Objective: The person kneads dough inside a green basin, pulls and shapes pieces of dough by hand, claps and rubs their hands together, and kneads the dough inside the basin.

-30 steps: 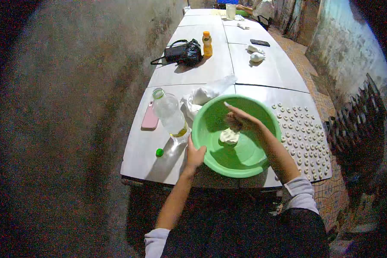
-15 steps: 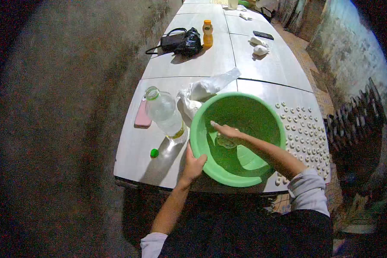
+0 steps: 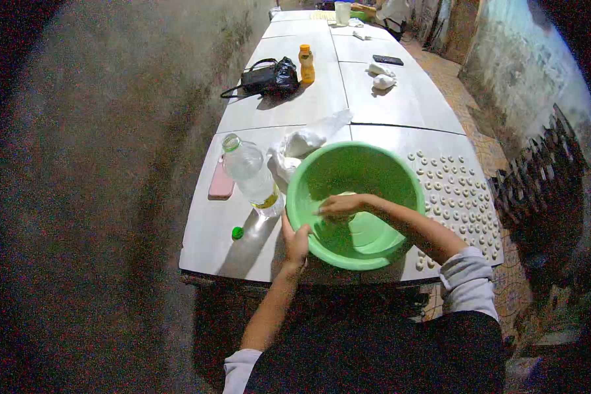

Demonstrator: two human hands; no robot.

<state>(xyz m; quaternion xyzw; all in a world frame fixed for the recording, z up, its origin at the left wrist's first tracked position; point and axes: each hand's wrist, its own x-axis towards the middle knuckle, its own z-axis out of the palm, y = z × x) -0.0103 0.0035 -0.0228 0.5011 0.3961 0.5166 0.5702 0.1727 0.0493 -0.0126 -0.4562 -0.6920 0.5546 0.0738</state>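
A large green plastic basin (image 3: 382,169) stands at the near end of the white table. My left hand (image 3: 296,244) grips its left rim, thumb on the near side. Inside the basin, my right hand (image 3: 341,206) is closed over a pale lump of dough (image 3: 348,194), which it mostly hides. Left of the basin stands a large clear bottle (image 3: 245,172) without its cap, holding clear liquid. A green cap (image 3: 237,232) lies nearby. Behind the basin's left side is a crumpled white plastic bag (image 3: 302,142). Many small ring-shaped pieces (image 3: 447,195) lie in rows to the right.
A pink phone (image 3: 221,182) lies behind the clear bottle. Farther along the table (image 3: 407,102) are a black bag (image 3: 269,77), an orange-capped bottle (image 3: 306,64), a dark phone (image 3: 388,60) and white bundles (image 3: 383,81). Another person (image 3: 395,9) is partly visible at the far end.
My right hand has shifted within the basin, and its fingers now point left and cover more of the dough. The view has tilted up slightly. My left hand stays on the rim.
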